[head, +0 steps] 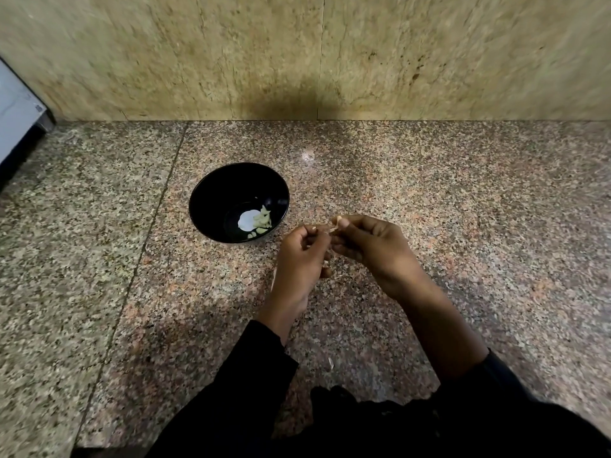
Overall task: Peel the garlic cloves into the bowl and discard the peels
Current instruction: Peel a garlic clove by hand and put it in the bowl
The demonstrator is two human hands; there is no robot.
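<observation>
Head view
Left hand: the left hand (302, 259) is raised over the granite counter (463, 200), back of the hand toward the camera, fingers curled in and thumb tip pressed toward the right hand's fingertips; a pale scrap shows near its curled fingers, too small to identify.
Right hand: the right hand (373, 246) comes in from the right, wrist bent, knuckles up, thumb and forefinger pinched on a garlic clove (336, 223) at their tips.
Grip: both hands close together on the clove, fingertips meeting just right of the bowl's rim.
Forearms: both reach forward from black sleeves (254, 375), the left steeper, the right angled across from the lower right.
Bowl: the black bowl (211, 196) sits on the counter, just left of the hands, apart from them.
Peeled cloves: pale peeled garlic pieces (262, 220) lie at the bowl's bottom beside a bright reflection.
Peels: a small peel scrap (331, 362) lies on the counter between the forearms.
</observation>
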